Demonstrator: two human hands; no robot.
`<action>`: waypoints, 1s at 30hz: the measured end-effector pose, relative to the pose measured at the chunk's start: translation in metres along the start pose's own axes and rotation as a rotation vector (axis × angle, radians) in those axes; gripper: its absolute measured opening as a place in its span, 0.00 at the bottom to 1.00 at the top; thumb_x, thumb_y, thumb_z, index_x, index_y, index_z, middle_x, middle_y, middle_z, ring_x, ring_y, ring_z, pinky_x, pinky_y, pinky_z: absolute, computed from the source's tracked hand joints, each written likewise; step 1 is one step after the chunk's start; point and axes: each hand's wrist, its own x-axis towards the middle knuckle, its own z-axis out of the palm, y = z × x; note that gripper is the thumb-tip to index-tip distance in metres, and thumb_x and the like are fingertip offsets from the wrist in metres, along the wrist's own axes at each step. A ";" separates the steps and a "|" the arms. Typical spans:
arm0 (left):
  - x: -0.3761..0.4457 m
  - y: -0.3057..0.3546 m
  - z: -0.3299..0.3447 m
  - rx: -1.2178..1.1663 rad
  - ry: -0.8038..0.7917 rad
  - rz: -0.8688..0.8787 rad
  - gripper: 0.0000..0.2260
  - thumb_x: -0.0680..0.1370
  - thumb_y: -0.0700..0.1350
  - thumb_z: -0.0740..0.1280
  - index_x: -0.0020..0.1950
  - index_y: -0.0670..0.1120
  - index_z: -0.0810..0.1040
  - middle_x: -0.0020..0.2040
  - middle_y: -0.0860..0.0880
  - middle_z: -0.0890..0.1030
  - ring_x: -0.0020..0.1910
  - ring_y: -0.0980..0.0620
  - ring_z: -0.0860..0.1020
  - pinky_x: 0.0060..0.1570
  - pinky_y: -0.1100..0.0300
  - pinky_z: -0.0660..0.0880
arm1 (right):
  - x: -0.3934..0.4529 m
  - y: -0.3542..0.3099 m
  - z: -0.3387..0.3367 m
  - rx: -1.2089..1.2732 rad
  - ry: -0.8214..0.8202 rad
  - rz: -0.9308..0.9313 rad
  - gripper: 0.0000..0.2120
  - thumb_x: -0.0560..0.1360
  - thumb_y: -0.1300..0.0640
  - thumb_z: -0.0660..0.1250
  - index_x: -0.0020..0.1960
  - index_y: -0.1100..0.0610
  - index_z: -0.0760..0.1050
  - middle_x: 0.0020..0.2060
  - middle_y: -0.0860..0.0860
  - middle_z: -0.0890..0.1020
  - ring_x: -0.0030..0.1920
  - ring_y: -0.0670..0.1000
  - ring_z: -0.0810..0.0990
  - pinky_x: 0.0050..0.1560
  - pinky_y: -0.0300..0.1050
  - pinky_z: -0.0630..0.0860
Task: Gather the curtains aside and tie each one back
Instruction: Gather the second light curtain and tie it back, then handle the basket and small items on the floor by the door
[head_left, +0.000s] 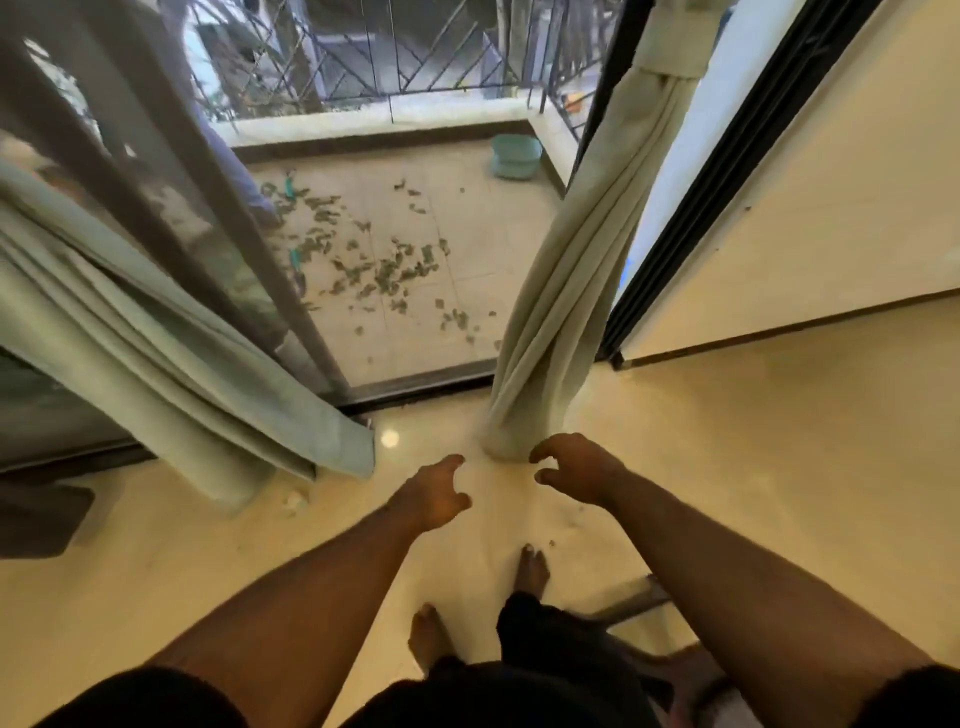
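Observation:
The right curtain (576, 249), pale cream, hangs gathered into a narrow column beside the dark door frame, with a fabric tieback band (670, 57) wrapped around it near the top. Its hem rests on the floor just beyond my hands. My left hand (439, 496) and my right hand (574, 467) hover on either side of that hem, fingers curled and apart, holding nothing. The left curtain (156, 338), pale green, hangs loose and spread in folds along the glass door at the left, with no band visible on it.
The sliding glass door (249, 218) stands open onto a tiled balcony strewn with dry leaves (384, 265); a teal bowl (514, 156) sits by the railing. A dark mat (41, 519) lies at the far left. My bare feet (530, 569) stand on the glossy floor.

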 end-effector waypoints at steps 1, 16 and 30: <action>-0.004 -0.008 0.006 0.014 -0.015 -0.009 0.33 0.76 0.51 0.68 0.77 0.51 0.59 0.70 0.42 0.72 0.65 0.45 0.74 0.63 0.54 0.73 | -0.004 -0.007 0.012 0.008 0.005 0.002 0.16 0.76 0.52 0.67 0.63 0.50 0.76 0.65 0.50 0.75 0.65 0.52 0.72 0.66 0.47 0.68; 0.004 -0.019 0.094 0.293 -0.147 0.031 0.29 0.78 0.52 0.64 0.77 0.52 0.58 0.72 0.44 0.69 0.69 0.44 0.70 0.65 0.50 0.71 | -0.041 0.036 0.126 0.140 -0.047 0.199 0.16 0.76 0.53 0.66 0.64 0.51 0.74 0.64 0.51 0.73 0.66 0.54 0.69 0.64 0.53 0.70; 0.262 -0.085 0.266 0.570 -0.244 0.045 0.27 0.78 0.49 0.63 0.75 0.51 0.60 0.71 0.46 0.64 0.66 0.42 0.67 0.59 0.46 0.73 | 0.143 0.251 0.296 0.041 -0.203 0.331 0.26 0.75 0.63 0.64 0.71 0.53 0.66 0.70 0.54 0.65 0.69 0.58 0.65 0.66 0.55 0.70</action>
